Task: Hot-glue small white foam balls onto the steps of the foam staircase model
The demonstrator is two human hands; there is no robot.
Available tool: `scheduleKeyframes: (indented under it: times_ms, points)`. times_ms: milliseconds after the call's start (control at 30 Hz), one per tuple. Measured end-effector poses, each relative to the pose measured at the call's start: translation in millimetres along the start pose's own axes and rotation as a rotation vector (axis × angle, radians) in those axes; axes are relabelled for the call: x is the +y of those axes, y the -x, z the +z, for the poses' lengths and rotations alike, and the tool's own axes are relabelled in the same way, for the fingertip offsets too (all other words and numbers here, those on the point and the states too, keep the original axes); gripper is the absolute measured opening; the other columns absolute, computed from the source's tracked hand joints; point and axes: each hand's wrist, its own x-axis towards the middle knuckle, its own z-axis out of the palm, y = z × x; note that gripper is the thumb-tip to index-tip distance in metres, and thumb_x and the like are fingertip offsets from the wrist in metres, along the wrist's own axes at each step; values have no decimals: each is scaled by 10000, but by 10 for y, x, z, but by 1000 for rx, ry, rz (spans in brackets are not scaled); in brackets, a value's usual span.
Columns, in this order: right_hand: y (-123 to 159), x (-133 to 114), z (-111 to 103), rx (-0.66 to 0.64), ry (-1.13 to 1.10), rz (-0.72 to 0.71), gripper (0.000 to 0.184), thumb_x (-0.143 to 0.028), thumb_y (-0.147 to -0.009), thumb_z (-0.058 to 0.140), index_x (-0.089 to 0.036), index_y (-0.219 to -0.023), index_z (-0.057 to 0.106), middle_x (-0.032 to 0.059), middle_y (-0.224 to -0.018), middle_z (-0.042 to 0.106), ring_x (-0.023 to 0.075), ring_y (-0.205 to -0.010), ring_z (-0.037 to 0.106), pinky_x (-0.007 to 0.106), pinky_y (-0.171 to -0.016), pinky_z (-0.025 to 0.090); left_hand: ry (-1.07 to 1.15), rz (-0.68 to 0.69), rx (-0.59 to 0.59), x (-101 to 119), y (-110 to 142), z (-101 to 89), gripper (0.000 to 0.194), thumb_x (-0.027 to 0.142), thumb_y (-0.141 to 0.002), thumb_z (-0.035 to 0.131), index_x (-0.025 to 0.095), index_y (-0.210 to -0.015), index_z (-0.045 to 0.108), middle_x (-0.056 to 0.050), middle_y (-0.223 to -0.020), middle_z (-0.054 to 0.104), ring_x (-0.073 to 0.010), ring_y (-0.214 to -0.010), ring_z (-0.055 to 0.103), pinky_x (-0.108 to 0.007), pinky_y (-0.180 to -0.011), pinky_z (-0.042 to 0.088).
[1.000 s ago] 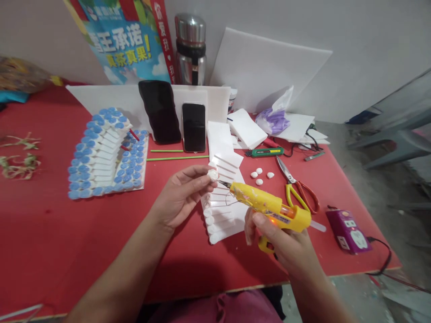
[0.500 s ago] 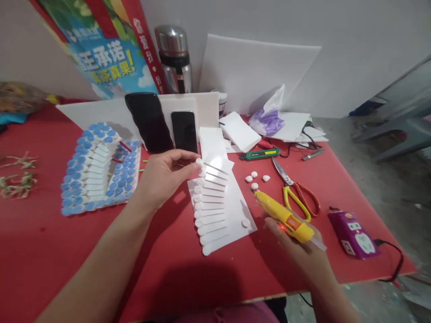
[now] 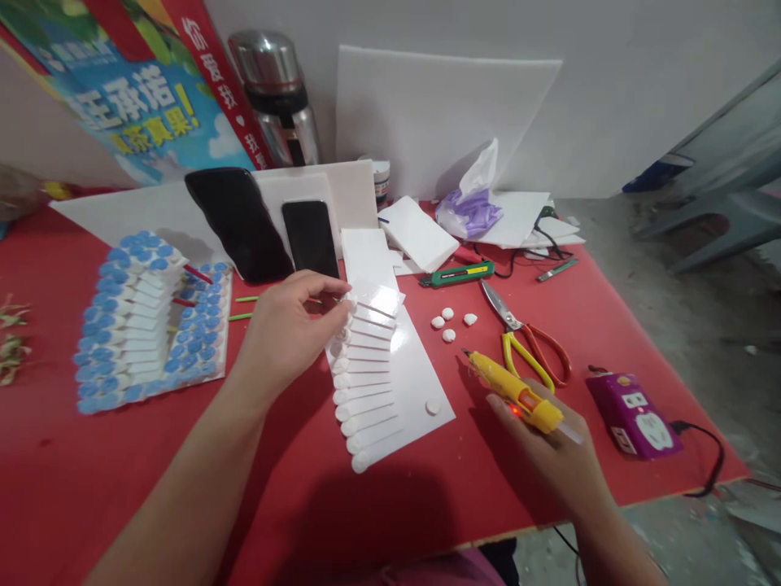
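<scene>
My left hand [image 3: 293, 330] pinches a small white round piece [image 3: 349, 299] between thumb and fingertips, at the far end of a white stepped model staircase [image 3: 369, 378]. Similar white rounds line the stairs' left edge, one at each step. Wrapped in my right hand [image 3: 552, 443] is a yellow hot glue gun [image 3: 516, 389], its red light lit and a clear glue stick poking out behind. The gun's nozzle points left, apart from the stairs. Several loose white pieces [image 3: 448, 334] lie between the stairs and the gun, and another round [image 3: 433, 406] rests on white board [image 3: 421, 366].
A blue-and-white model staircase [image 3: 146, 325] stands at left. Two phones [image 3: 310, 238] lean against white board behind. Red-and-yellow-handled scissors [image 3: 530, 338], a green cutter [image 3: 457, 274] and a purple power socket [image 3: 634, 415] lie right. A steel flask [image 3: 274, 98] stands at the back.
The whole view has shifted, so most things sit further left. My right hand has drawn the glue gun slightly away from the loose white pieces. My left hand keeps its pinch at the stairs' far end.
</scene>
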Motion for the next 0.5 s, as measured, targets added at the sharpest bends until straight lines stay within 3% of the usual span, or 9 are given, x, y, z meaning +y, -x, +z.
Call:
scheduleKeyframes:
  times_ms: [267,500]
  points:
    - [3,119,56,28,-6,43,313,-500,-904,727,-189,-940,735,74,-877,776,223,-743,712,313,-664,558,-90,-26,-26,-32,-13,5,175,293,-839,771,234,-997,817,-34,-1020,780,-209,-883,716,-324,-767,542]
    - [3,53,-12,-8,1,141,427,-571,-873,730,-191,-1065,754,67,-867,786,231,-730,718,328,-673,573,-126,-13,-23,-27,-12,22,164,285,-845,746,227,-987,806,-38,-1036,766,-204,-877,705,-358,-781,546]
